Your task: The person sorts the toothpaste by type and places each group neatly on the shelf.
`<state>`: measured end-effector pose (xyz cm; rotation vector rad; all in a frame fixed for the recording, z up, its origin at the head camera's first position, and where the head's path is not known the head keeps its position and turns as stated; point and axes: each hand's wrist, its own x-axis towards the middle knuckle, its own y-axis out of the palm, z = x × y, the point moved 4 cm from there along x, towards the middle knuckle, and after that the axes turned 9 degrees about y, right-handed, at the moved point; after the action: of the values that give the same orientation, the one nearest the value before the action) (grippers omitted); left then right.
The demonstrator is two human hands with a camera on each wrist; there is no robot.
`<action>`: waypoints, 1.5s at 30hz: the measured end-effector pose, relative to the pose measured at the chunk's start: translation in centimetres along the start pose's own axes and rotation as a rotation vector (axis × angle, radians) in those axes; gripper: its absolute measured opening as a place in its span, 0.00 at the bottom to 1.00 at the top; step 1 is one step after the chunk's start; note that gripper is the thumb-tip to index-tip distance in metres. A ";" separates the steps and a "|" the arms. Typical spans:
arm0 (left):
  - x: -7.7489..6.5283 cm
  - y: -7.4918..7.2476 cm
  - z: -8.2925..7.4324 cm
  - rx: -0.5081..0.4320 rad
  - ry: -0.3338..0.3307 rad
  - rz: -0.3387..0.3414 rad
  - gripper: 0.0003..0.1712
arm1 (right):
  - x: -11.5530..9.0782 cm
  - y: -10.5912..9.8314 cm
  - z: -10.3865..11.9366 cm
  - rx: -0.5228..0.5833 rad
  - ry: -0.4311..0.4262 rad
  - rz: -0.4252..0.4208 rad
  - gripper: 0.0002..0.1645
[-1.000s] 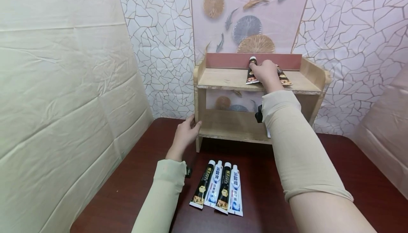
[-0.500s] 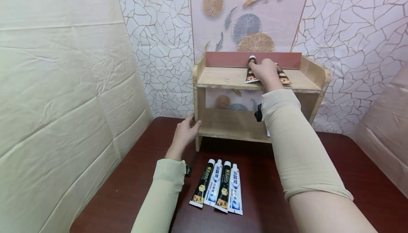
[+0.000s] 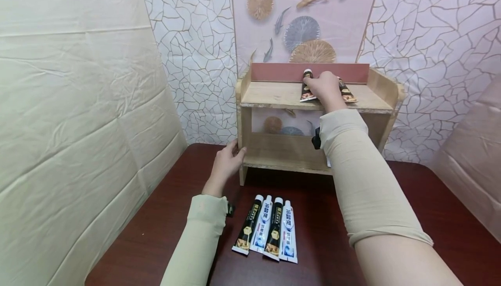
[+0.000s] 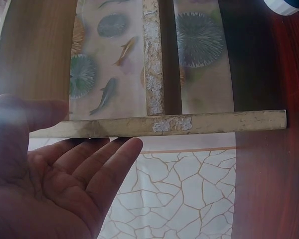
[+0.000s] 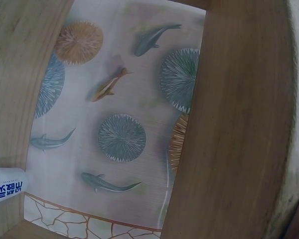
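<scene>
My right hand (image 3: 326,88) pinches a black toothpaste tube (image 3: 306,94) on the upper board of a small wooden shelf (image 3: 270,94). Its white cap points to the back. Another black toothpaste tube (image 3: 347,93) lies just right of that hand and is partly covered by it. My left hand (image 3: 227,162) grips the shelf's left side panel (image 4: 219,122); in the left wrist view the thumb is inside and the fingers lie along the outer face. The right wrist view shows no fingers, only the shelf's inside and a white toothpaste tube (image 5: 7,185) on the lower board.
On the dark red table (image 3: 156,229), two black tubes (image 3: 275,229) and two white tubes (image 3: 288,234) lie side by side in front of the shelf, caps toward it. A patterned cloth (image 3: 199,60) hangs behind, and a cream cloth (image 3: 90,103) stands at the left.
The head view has shifted very slightly. Both hands and the tubes keep their places.
</scene>
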<state>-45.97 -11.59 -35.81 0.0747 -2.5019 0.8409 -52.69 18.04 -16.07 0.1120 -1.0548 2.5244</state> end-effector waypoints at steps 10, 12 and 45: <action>0.0 0.1 0.1 0.000 0.000 0.002 0.34 | 0.1 -0.1 -0.2 -0.026 -0.009 -0.011 0.28; 0.0 0.1 0.1 0.001 0.000 0.000 0.34 | 0.1 -0.2 -0.1 -0.028 -0.013 -0.016 0.28; 0.1 0.0 0.3 0.006 0.001 0.000 0.35 | -0.4 -0.2 0.1 -0.060 -0.062 -0.048 0.30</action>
<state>-46.22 -11.73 -35.94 0.0763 -2.4991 0.8479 -52.26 18.02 -15.96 0.1979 -1.1376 2.4579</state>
